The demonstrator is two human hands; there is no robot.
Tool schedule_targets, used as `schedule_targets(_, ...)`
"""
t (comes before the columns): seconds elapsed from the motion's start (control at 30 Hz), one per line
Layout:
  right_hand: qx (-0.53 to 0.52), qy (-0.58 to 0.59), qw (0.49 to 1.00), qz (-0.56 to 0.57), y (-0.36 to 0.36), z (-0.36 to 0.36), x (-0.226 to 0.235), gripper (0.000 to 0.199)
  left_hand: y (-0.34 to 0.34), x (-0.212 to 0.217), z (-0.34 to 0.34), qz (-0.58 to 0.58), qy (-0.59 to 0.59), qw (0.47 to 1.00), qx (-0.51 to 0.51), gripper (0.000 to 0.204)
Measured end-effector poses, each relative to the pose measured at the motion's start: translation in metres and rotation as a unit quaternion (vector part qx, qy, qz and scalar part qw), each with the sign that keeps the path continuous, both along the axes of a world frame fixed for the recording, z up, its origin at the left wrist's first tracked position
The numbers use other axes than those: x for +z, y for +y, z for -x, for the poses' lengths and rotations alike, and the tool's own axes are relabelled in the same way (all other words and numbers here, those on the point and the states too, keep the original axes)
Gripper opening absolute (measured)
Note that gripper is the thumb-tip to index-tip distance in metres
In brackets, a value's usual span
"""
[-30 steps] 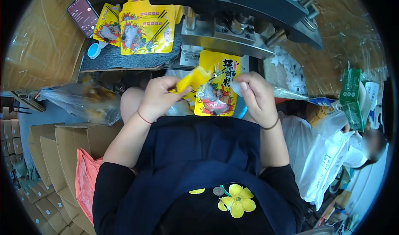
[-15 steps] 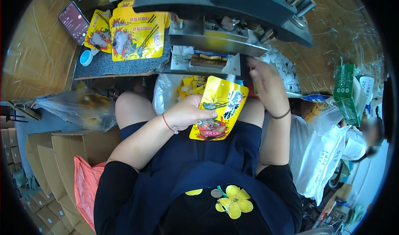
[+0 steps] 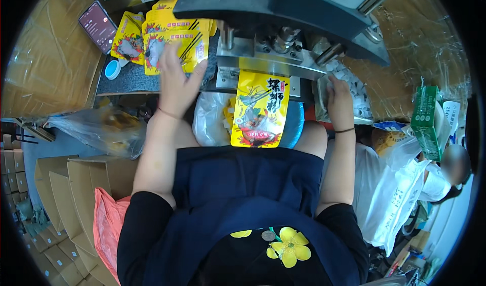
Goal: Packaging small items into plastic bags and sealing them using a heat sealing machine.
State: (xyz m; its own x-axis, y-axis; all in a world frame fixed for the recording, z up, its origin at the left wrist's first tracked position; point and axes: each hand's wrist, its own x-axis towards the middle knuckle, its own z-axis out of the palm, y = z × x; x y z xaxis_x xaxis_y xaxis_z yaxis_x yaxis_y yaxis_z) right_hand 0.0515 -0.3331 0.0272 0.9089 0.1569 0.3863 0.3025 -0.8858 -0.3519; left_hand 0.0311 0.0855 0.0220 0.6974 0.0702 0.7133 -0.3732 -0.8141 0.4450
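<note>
A yellow printed pouch [image 3: 260, 115] hangs from the metal jaws [image 3: 271, 63] of a bench press, its top edge in among them and its lower part over my lap. My left hand [image 3: 178, 78] is open, thumb apart from the fingers, at the front of a stack of yellow pouches [image 3: 195, 58] left of the press. It partly covers the front pouch. My right hand [image 3: 340, 104] is beside a pile of small white plastic spouts [image 3: 357, 96], right of the jaws. Its fingers are curled together; anything between them is too small to make out.
A phone [image 3: 96, 27] and a blue-white cap [image 3: 112, 70] lie left of the stack. Cardboard cartons [image 3: 91, 185] and a pink bag [image 3: 109, 220] stand at lower left. On the right are a green box [image 3: 424, 121], a white sack [image 3: 385, 195] and another person [image 3: 435, 182].
The pouch has left my left hand and now hangs in the press jaws. My left hand has moved up and left to the stack; my right hand has shifted slightly right and down.
</note>
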Motion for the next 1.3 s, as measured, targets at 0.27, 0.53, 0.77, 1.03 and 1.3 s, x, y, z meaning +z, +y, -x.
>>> schedule_targets(0.27, 0.018, -0.017, 0.982, -0.185, 0.027, 0.053, 0.044, 0.011, 0.026, -0.007, 0.068, -0.182, 0.162, 0.969, -0.052, 0.033)
schedule_targets(0.53, 0.228, 0.08, 0.927, -0.287, 0.116, 0.064, 0.073, 0.015, -0.055, 0.009, 0.083, 0.256, 0.374, 0.862, -0.225, 0.023)
schedule_targets(0.77, 0.301, 0.122, 0.936, -0.138, 0.092, 0.045, 0.078, 0.017, -0.103, -0.001, 0.098, 0.477, 0.5, 0.609, -0.39, 0.033)
schedule_targets(1.03, -0.174, 0.104, 0.947, 0.25, -0.009, 0.029, 0.044, 0.047, -0.102, -0.008, 0.072, 0.557, 0.524, 0.518, -0.384, 0.036)
schedule_targets(1.3, -0.016, 0.0, 0.982, 0.188, -0.01, -0.011, 0.012, 0.028, -0.087, -0.004, 0.042, 0.599, 0.469, 0.543, -0.355, 0.032)
